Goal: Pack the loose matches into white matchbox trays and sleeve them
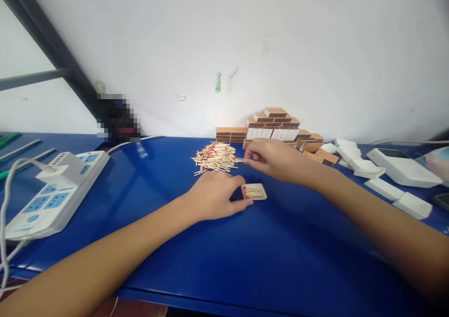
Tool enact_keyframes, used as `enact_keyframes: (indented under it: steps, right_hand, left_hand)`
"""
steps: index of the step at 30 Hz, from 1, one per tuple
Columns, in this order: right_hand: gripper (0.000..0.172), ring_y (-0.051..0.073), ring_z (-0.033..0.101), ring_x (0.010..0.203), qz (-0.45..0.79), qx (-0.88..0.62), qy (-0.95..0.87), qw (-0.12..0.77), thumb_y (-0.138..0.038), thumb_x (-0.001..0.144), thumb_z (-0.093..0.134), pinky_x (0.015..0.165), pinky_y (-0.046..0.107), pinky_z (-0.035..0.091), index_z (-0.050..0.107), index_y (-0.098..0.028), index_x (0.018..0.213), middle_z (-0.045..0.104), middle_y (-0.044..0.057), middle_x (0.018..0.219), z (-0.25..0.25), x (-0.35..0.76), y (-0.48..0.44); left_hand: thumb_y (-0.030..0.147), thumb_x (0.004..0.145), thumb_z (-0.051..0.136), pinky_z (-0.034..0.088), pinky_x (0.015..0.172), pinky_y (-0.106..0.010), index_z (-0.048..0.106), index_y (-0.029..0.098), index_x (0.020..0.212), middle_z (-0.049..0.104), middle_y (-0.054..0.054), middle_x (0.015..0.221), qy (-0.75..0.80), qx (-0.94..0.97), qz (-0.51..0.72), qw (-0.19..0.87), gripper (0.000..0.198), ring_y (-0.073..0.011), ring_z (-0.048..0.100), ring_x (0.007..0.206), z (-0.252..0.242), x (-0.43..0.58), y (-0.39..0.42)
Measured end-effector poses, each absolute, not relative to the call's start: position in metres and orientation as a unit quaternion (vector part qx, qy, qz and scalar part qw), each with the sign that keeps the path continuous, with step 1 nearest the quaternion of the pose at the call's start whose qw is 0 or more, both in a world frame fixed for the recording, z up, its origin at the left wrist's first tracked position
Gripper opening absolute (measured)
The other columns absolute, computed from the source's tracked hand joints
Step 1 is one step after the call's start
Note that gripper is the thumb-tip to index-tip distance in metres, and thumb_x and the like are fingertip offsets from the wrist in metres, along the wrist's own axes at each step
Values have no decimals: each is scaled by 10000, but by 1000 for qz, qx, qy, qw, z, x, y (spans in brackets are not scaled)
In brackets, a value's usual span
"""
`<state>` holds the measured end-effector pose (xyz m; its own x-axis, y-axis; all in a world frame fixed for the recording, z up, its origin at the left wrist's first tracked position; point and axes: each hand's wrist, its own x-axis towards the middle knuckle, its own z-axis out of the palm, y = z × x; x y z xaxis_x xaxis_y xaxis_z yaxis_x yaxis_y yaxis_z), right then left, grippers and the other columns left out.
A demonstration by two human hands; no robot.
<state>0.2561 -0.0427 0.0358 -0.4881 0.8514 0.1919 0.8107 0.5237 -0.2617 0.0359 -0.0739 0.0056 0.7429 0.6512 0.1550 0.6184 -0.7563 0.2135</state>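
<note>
On the blue table lies a loose pile of red-tipped matches (216, 158). Just in front of it, my left hand (215, 195) is closed round the left end of a small white matchbox tray (258, 192), thumb on the near side. Several matches (250, 192) lie inside the tray, red heads to the left. My right hand (268, 158) is at the pile's right edge, thumb and fingers pinched on a match (240, 160); whether it has more than one I cannot tell.
Matchboxes (275, 120) are stacked against the wall behind my right hand, with loose ones (321, 155) beside them. Empty white trays (382, 188) and a white device (403, 167) lie at the right. A power strip (58, 198) with cables stands at the left.
</note>
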Motion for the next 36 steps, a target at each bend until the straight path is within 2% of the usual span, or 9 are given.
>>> enact_keyframes:
  steps: [8,11,23,30,36]
  right_hand:
    - [279,166,543,652,151,-522,-811,218,-463,986,582,600,314,405,665,-233,852,641,29,757,22,308,-90]
    - [295,157,547,655,184,-504,-816,214,-485,997,582,594,301,403,681,-234,877,645,26,780,22,307,-100]
    - [188,147,566,694,154,-474,-849,173,-364,1028,553,614,281,413,698,-251,987,621,19,881,9,303,-106]
    - [130,142,584,700,105,-463,-860,184,-243,995,573,624,280,417,700,-225,974,640,25,909,8,292,-114]
    - [129,129,575,664,97,-464,-863,176,-218,985,579,590,271,406,705,-221,960,647,21,915,8,288,-118]
  left_hand:
    - [554,928,651,313,534,-270,746,214,1108,690,-14,708,373,915,121,99,396,-157,608,587,4,36,-71]
    - [544,926,656,312,543,-261,750,222,1130,677,-6,692,373,913,121,112,393,-151,595,588,5,36,-69]
    - [521,924,678,299,536,-254,749,234,1136,621,33,618,348,920,132,119,364,-128,551,533,3,37,-69]
    - [507,924,692,323,536,-249,749,228,1148,625,31,633,327,928,140,112,362,-124,547,527,2,38,-71]
    - [525,931,680,320,528,-249,746,225,1151,638,24,650,311,935,137,101,378,-127,559,535,1,36,-71]
